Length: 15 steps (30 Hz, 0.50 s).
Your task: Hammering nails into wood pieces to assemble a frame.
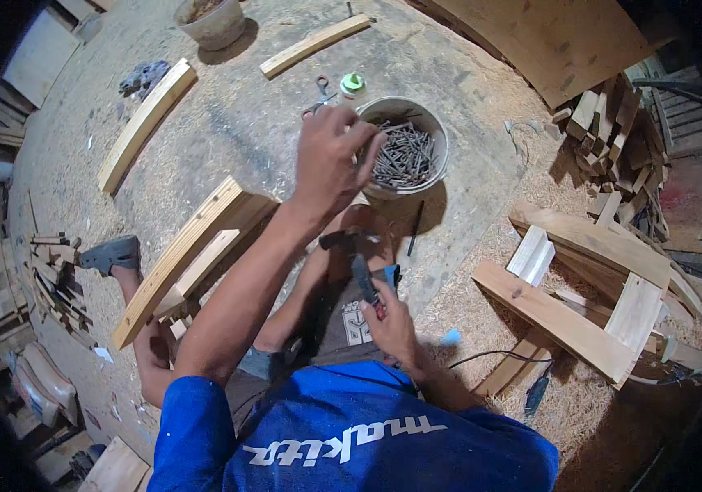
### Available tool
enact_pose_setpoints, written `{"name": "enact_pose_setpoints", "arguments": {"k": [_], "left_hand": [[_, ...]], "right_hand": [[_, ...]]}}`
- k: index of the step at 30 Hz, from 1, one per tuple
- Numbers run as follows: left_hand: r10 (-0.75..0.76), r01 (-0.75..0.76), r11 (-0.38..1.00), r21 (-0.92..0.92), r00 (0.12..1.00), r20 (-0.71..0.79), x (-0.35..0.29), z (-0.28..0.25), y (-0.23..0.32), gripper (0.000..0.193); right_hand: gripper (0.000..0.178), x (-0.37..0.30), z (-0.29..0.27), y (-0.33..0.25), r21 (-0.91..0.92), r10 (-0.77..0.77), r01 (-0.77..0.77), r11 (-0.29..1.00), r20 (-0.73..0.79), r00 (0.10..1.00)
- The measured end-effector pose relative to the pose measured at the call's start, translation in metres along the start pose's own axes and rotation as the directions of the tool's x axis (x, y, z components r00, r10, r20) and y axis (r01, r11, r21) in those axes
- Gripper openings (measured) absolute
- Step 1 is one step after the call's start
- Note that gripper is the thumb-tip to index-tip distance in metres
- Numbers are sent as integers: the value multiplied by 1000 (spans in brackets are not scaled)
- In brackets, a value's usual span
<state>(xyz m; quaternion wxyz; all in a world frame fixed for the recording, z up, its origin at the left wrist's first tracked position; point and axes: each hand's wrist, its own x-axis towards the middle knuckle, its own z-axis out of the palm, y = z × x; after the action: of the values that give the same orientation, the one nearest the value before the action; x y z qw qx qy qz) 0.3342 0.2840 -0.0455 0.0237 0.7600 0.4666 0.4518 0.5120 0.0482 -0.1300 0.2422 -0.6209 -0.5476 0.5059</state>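
My left hand [336,156] is raised at the left rim of a white bucket [444,156] of nails [404,154]. Its fingers are bent together, slightly blurred, and whatever they pinch is too small to make out. In my right hand [393,326], close to my lap, is a hammer [362,277], gripped by its dark handle with the head pointing away from me. Scissors [320,87] and a small green-topped container [352,83] lie just beyond the left hand. A thin dark rod [416,228] rests on the floor near the bucket.
A joined wooden frame [548,316] lies to the right on shavings, with a cord [490,353] beside it. Curved wooden pieces [147,125] stand on the left; another [315,45] lies farther off. Scrap wood [613,131] is piled far right. A tub [211,25] stands at the back.
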Motion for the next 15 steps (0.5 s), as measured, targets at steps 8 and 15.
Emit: {"name": "enact_pose_setpoints", "arguments": {"k": [8,15], "left_hand": [[-69,15,991,130,903,425,-3,94,-18,13],[249,-251,966,-58,853,458,19,125,-41,21]], "right_hand": [[46,17,4,11,3,-83,83,997,34,996],[46,23,8,20,15,-98,98,995,25,995]]}}
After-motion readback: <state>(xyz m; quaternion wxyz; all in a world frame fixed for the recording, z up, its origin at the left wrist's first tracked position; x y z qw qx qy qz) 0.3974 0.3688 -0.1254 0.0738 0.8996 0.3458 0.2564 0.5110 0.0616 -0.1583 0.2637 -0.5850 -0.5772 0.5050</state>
